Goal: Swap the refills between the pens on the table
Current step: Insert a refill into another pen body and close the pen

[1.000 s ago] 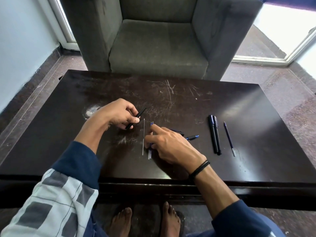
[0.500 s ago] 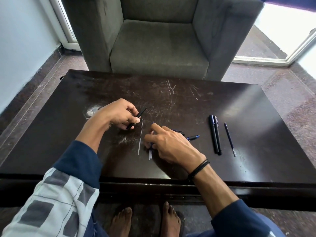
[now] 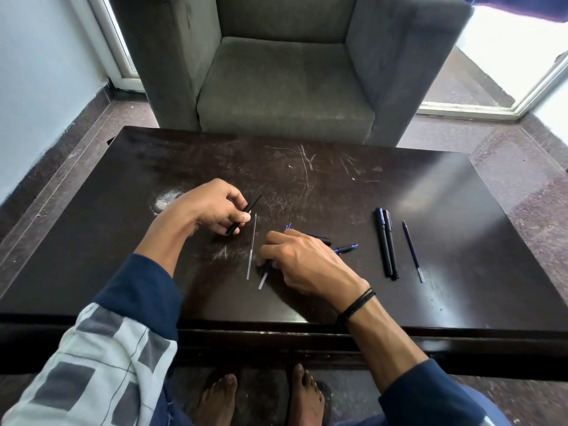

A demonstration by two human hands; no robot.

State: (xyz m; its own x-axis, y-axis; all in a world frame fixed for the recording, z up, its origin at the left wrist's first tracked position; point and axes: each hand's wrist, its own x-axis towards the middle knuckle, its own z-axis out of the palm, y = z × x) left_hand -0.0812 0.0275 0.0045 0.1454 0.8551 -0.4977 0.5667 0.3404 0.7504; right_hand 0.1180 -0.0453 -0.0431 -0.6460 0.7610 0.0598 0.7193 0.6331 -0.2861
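Head view: gripped black plastic pen barrel (image 3: pixel 246 214) in left hand (image 3: pixel 212 207); pinched clear blue-tipped refill (image 3: pixel 262 281) on dark surface (image 3: pixel 399 179) with right hand (image 3: pixel 307 259).

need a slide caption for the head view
Left hand holds a black pen barrel while right hand pinches a blue refill on the table.
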